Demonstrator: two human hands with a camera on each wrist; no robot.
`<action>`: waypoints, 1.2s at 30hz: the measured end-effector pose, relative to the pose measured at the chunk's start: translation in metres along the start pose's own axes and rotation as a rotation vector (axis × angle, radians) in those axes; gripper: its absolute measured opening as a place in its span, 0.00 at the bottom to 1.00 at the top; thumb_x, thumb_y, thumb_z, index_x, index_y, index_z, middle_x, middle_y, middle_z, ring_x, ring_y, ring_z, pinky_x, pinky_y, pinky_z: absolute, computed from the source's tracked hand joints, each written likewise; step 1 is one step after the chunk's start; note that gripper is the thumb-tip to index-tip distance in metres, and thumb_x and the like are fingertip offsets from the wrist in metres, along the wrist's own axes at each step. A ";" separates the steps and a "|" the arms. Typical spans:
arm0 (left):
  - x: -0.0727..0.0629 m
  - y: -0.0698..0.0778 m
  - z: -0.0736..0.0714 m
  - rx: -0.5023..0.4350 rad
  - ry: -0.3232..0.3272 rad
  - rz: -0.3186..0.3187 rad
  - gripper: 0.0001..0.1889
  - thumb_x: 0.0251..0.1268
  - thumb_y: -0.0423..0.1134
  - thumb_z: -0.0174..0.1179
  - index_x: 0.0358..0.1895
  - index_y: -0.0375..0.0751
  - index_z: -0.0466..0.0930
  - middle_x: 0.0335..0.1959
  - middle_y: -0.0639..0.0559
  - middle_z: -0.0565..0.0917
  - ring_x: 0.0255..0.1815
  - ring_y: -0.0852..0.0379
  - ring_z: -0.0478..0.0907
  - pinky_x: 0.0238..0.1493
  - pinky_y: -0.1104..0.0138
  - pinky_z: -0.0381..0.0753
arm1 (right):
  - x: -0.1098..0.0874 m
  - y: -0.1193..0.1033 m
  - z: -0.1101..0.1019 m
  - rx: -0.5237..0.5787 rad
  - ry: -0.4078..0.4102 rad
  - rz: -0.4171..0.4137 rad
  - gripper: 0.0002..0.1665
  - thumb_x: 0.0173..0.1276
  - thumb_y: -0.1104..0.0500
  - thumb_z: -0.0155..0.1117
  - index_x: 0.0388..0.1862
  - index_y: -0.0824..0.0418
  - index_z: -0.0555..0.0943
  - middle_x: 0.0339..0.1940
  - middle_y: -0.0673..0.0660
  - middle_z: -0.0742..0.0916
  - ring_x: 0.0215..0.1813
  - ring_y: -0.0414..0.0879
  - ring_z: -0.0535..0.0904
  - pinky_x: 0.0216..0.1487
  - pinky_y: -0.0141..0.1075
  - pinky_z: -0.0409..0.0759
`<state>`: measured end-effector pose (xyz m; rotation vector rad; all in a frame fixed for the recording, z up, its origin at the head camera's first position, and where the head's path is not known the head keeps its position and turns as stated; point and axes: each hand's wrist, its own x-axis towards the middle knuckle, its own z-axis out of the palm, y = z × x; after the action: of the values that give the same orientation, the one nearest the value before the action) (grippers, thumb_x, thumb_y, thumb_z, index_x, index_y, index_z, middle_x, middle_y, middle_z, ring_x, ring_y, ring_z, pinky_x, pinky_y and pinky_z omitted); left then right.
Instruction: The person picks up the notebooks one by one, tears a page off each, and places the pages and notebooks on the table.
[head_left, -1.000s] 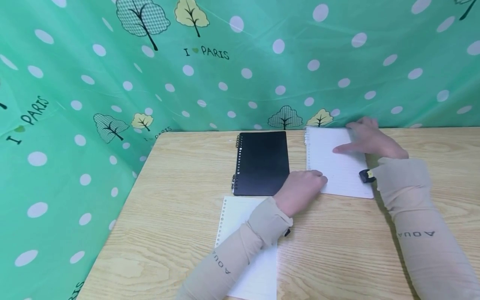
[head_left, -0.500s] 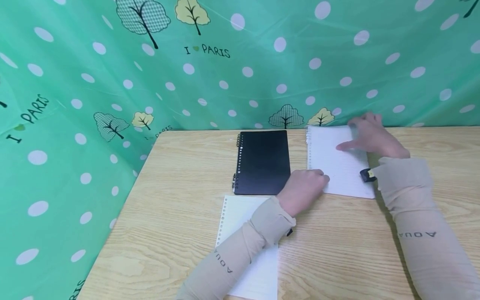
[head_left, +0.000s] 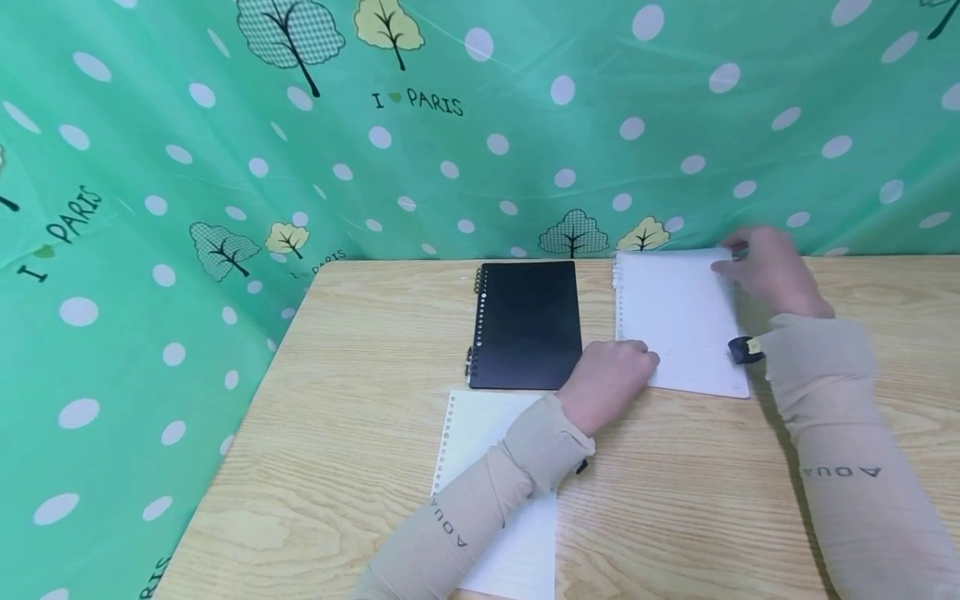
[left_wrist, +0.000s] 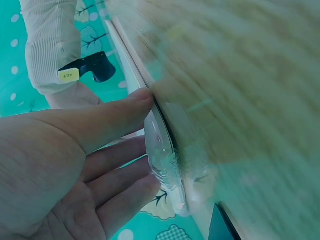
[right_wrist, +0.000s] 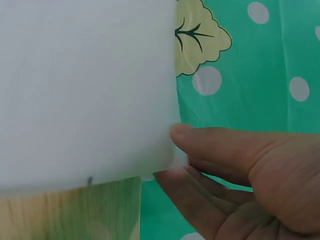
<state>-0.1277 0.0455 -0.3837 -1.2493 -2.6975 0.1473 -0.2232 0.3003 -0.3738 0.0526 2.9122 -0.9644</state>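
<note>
A white loose-leaf notebook (head_left: 675,333), spread to a lined page, lies at the back of the table with rings on its left side. At its top right corner, my right hand (head_left: 776,271) pinches the paper; in the right wrist view, the thumb is above the white page (right_wrist: 85,90) and a finger below. My left hand (head_left: 611,379) holds the notebook's lower left edge. The left wrist view has the left thumb (left_wrist: 120,115) on that edge, with fingers against the notebook. How many sheets the right hand holds cannot be told.
Left of the notebook lies a black ring-bound cover (head_left: 528,325). A loose punched sheet (head_left: 525,550) is partly under my left forearm. Green dotted cloth (head_left: 487,142) hangs behind the wooden table (head_left: 315,433).
My right hand has slid right across the page to its top right corner, and its thumb and finger have come together there. The left hand has stayed at the lower edge.
</note>
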 end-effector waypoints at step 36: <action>0.002 0.011 -0.004 0.052 0.023 -0.003 0.11 0.68 0.31 0.57 0.40 0.53 0.85 0.32 0.60 0.84 0.31 0.66 0.82 0.24 0.72 0.80 | -0.020 0.005 -0.036 0.234 -0.199 0.020 0.36 0.73 0.48 0.62 0.65 0.76 0.71 0.38 0.48 0.88 0.36 0.37 0.86 0.43 0.32 0.86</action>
<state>-0.1201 0.0538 -0.3812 -1.2248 -2.6580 0.1998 -0.2053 0.3254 -0.3462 -0.0009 2.6037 -1.2261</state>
